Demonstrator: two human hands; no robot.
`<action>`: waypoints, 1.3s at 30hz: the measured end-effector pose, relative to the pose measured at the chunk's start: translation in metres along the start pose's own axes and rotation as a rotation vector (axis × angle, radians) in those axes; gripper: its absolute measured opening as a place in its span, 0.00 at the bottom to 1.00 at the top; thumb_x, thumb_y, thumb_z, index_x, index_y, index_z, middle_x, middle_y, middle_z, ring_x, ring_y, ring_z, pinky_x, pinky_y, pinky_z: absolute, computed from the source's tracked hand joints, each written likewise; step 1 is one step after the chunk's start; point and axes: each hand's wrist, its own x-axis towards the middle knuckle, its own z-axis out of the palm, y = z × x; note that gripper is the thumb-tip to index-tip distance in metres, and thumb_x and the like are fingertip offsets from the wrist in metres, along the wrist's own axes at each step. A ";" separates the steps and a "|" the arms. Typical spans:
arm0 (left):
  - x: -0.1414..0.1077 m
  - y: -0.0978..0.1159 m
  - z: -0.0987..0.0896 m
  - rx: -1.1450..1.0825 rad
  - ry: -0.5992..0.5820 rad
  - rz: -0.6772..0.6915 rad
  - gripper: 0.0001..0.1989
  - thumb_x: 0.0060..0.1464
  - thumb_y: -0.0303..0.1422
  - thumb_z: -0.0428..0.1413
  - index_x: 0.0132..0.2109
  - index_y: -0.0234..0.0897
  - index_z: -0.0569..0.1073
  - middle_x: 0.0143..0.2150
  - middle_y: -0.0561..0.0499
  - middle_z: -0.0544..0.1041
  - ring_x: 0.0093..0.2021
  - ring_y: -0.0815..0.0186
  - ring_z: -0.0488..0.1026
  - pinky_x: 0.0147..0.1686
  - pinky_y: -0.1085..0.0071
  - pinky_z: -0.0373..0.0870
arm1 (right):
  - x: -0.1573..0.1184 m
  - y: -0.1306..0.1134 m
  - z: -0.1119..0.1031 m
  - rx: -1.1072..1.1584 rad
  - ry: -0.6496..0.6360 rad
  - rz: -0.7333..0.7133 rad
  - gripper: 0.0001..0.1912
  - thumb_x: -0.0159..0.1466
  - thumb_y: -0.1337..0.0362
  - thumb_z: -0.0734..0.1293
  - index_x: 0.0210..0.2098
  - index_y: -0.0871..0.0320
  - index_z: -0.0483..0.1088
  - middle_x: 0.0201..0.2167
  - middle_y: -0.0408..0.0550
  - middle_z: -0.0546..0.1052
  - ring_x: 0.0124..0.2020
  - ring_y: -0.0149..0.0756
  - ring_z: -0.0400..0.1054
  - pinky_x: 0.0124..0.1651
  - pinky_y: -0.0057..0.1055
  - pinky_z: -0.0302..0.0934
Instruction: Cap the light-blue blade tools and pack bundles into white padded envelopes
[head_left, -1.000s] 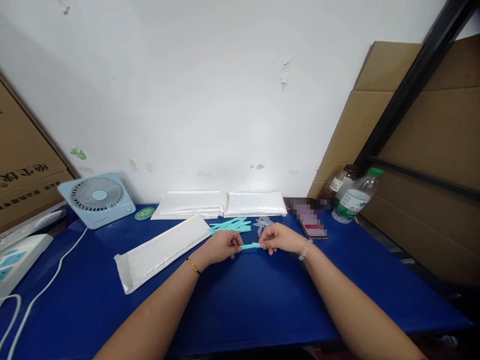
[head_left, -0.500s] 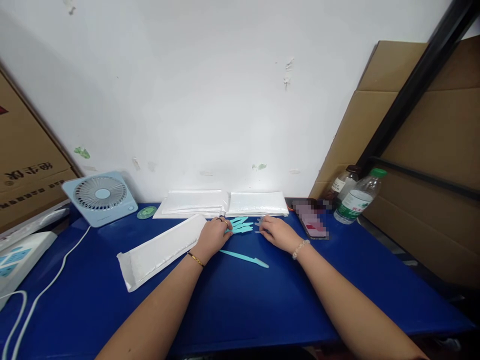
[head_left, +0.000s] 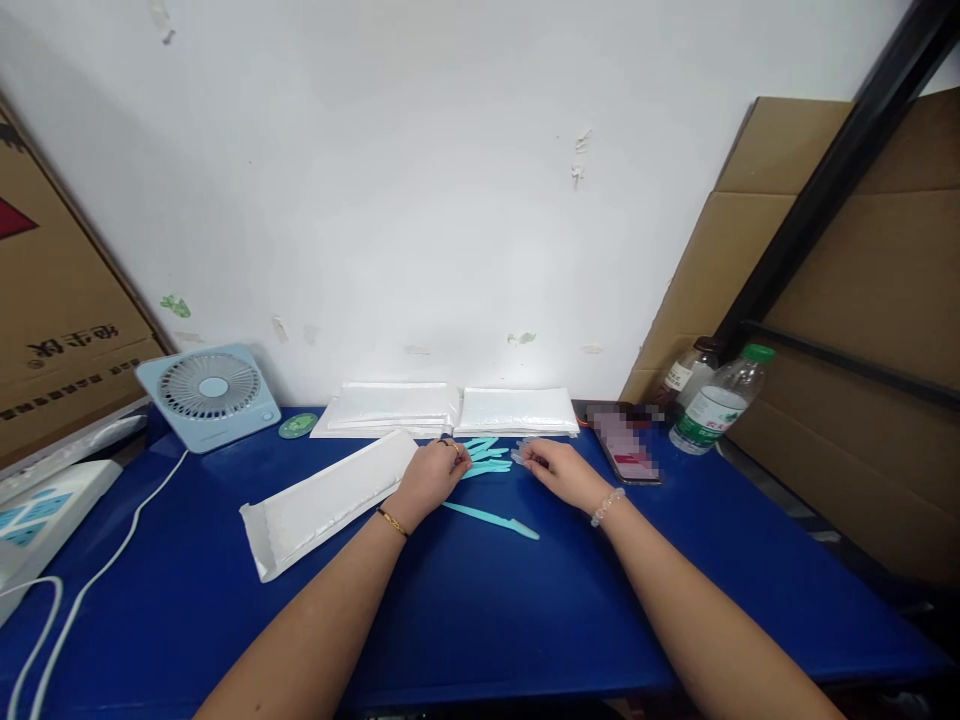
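Observation:
My left hand (head_left: 433, 474) is closed in a pinch at the left end of a turquoise eyebrow razor (head_left: 491, 467). Just beyond it lie several more turquoise razors (head_left: 484, 447) in a loose pile. My right hand (head_left: 559, 470) has its thumb and fingers drawn together beside some small clear plastic pieces (head_left: 523, 449), which look like caps; whether one is between the fingertips is too small to make out. Nearer to me, a single turquoise razor with a paler tip (head_left: 495, 518) rests apart on the blue table (head_left: 510, 610).
A white padded envelope (head_left: 322, 505) slants beside my left forearm. More white envelopes (head_left: 517, 411) lie along the wall. To the left are a blue fan (head_left: 214, 390), a round green disc (head_left: 298, 426) and a power strip (head_left: 60, 510); to the right, a phone (head_left: 630, 450) and bottles (head_left: 716, 405).
My left fingers have lifted slightly and now pinch one razor, which sits a little apart from the pile. My right fingers have drawn closer together. The whole view has tilted slightly.

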 end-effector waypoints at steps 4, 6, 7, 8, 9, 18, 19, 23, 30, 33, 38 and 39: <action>0.000 0.002 -0.001 -0.007 -0.003 0.001 0.10 0.58 0.35 0.48 0.36 0.38 0.74 0.36 0.48 0.75 0.39 0.62 0.71 0.39 0.69 0.63 | 0.001 -0.004 0.001 0.007 -0.012 -0.029 0.07 0.63 0.67 0.59 0.33 0.57 0.69 0.33 0.47 0.74 0.33 0.34 0.66 0.36 0.29 0.57; 0.000 0.005 -0.002 -0.013 -0.002 0.014 0.10 0.58 0.34 0.49 0.36 0.38 0.74 0.36 0.49 0.75 0.38 0.63 0.70 0.38 0.70 0.63 | 0.002 -0.007 0.002 0.020 -0.021 -0.057 0.07 0.63 0.68 0.59 0.34 0.57 0.69 0.33 0.47 0.74 0.34 0.34 0.66 0.37 0.29 0.57; -0.001 0.006 -0.002 -0.022 -0.005 0.027 0.10 0.57 0.34 0.49 0.36 0.38 0.74 0.36 0.49 0.75 0.38 0.63 0.70 0.37 0.70 0.63 | 0.002 -0.009 0.003 0.030 -0.027 -0.071 0.07 0.62 0.69 0.60 0.34 0.57 0.70 0.33 0.47 0.74 0.34 0.34 0.66 0.37 0.29 0.58; -0.001 0.008 -0.003 -0.035 -0.010 0.046 0.09 0.57 0.34 0.49 0.36 0.38 0.74 0.36 0.49 0.75 0.38 0.63 0.70 0.37 0.70 0.63 | 0.001 -0.011 0.003 0.040 -0.037 -0.082 0.07 0.62 0.69 0.60 0.34 0.57 0.70 0.32 0.47 0.74 0.33 0.34 0.66 0.37 0.29 0.58; -0.002 0.010 -0.002 -0.048 -0.019 0.066 0.09 0.57 0.34 0.50 0.36 0.38 0.74 0.36 0.49 0.76 0.38 0.64 0.70 0.37 0.71 0.63 | 0.001 -0.013 0.004 0.048 -0.053 -0.088 0.07 0.62 0.69 0.60 0.34 0.57 0.70 0.32 0.47 0.74 0.32 0.34 0.66 0.36 0.29 0.58; -0.003 0.008 -0.002 -0.012 -0.035 0.031 0.13 0.54 0.42 0.54 0.42 0.41 0.74 0.38 0.49 0.75 0.39 0.62 0.71 0.36 0.70 0.62 | -0.005 0.014 -0.021 -0.011 0.018 0.100 0.09 0.62 0.63 0.61 0.33 0.58 0.73 0.31 0.48 0.77 0.32 0.36 0.68 0.36 0.31 0.59; -0.003 0.006 -0.002 0.025 -0.029 0.014 0.12 0.53 0.41 0.55 0.42 0.40 0.74 0.38 0.49 0.75 0.39 0.62 0.71 0.36 0.70 0.62 | -0.005 0.019 -0.023 -0.064 0.056 0.153 0.09 0.62 0.63 0.61 0.31 0.58 0.73 0.30 0.48 0.76 0.32 0.37 0.68 0.35 0.31 0.58; -0.001 0.001 0.000 0.124 -0.066 -0.005 0.08 0.54 0.37 0.54 0.37 0.39 0.74 0.38 0.48 0.75 0.39 0.61 0.71 0.37 0.69 0.62 | -0.003 0.025 -0.015 -0.196 0.013 0.265 0.09 0.57 0.58 0.67 0.30 0.58 0.71 0.28 0.50 0.75 0.29 0.37 0.68 0.31 0.29 0.56; 0.000 0.003 0.001 0.162 -0.058 0.015 0.09 0.57 0.33 0.49 0.35 0.37 0.74 0.36 0.47 0.76 0.37 0.62 0.71 0.38 0.69 0.63 | 0.002 0.008 0.005 -0.552 -0.037 0.205 0.05 0.58 0.69 0.62 0.31 0.60 0.69 0.34 0.55 0.74 0.32 0.40 0.69 0.31 0.30 0.55; 0.000 0.003 0.000 0.170 -0.046 0.030 0.10 0.57 0.32 0.48 0.35 0.37 0.73 0.36 0.47 0.76 0.37 0.63 0.71 0.37 0.69 0.63 | 0.001 0.006 0.007 -0.593 -0.022 0.189 0.05 0.59 0.69 0.61 0.33 0.60 0.68 0.35 0.55 0.74 0.32 0.40 0.69 0.30 0.30 0.54; -0.001 0.005 -0.002 0.119 -0.039 0.014 0.10 0.57 0.33 0.48 0.35 0.37 0.73 0.35 0.47 0.76 0.37 0.63 0.71 0.37 0.70 0.63 | 0.002 0.008 0.009 -0.488 -0.008 0.157 0.05 0.58 0.71 0.60 0.32 0.60 0.68 0.33 0.53 0.73 0.31 0.37 0.68 0.31 0.30 0.55; -0.001 0.005 -0.002 0.103 -0.039 0.009 0.10 0.57 0.33 0.48 0.35 0.37 0.73 0.35 0.47 0.76 0.37 0.63 0.72 0.37 0.70 0.64 | 0.002 0.008 0.009 -0.410 -0.010 0.140 0.05 0.58 0.71 0.61 0.31 0.60 0.68 0.32 0.52 0.73 0.30 0.36 0.67 0.32 0.29 0.56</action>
